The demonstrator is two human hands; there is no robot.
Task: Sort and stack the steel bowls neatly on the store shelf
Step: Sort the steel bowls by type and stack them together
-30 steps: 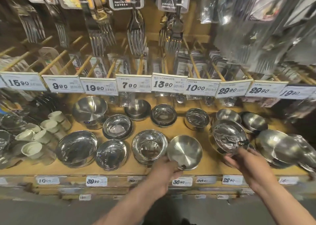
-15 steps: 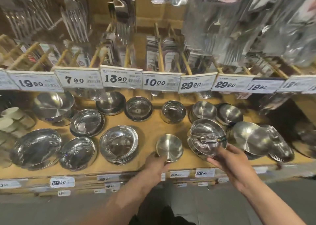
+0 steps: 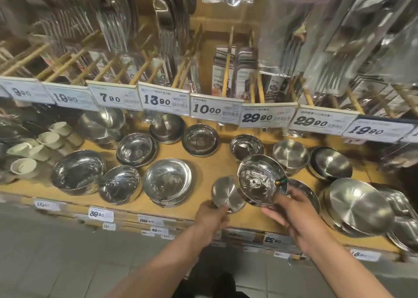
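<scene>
My left hand [image 3: 211, 216] grips the near rim of a small brushed steel bowl [image 3: 224, 193], tilted up at the shelf's front edge. My right hand [image 3: 291, 209] holds a shiny steel bowl [image 3: 260, 179] by its right rim, lifted and tipped toward me, its left edge overlapping the small bowl. Under my right hand lies another steel dish [image 3: 305, 191], partly hidden. Several more steel bowls and stacks stand on the wooden shelf [image 3: 203, 166], such as a stack of shallow bowls [image 3: 168, 182] to the left.
Large brushed bowls [image 3: 359, 205] crowd the right end of the shelf. White ceramic cups [image 3: 22, 166] sit at the far left. Price tags [image 3: 214, 110] and hanging packaged cutlery overhang the back row. Grey tiled floor lies below.
My right hand has lifted the shiny bowl up and left until it overlaps the small bowl in my left hand. The view has shifted right.
</scene>
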